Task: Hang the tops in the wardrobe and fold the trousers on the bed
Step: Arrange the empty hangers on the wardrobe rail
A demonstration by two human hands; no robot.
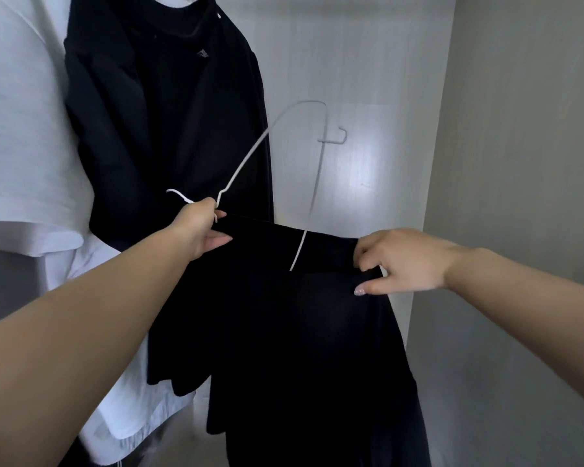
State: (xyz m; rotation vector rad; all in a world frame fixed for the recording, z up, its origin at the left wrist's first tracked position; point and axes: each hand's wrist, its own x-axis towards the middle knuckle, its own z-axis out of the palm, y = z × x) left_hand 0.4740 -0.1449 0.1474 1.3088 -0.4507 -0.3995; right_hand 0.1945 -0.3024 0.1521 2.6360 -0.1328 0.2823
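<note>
A black top (304,332) hangs down between my hands inside the wardrobe. My left hand (201,227) grips a white wire hanger (246,156) at its hook end, together with the top's left edge. The hanger's far arm passes into the garment and shows again as a white line on the cloth. My right hand (405,261) pinches the top's upper right edge.
A black T-shirt with a small logo (169,112) hangs at the upper left, beside a white T-shirt (17,112) and another white garment (129,399) below. The wardrobe's pale back panel (368,129) and grey right side wall (520,163) close in the space.
</note>
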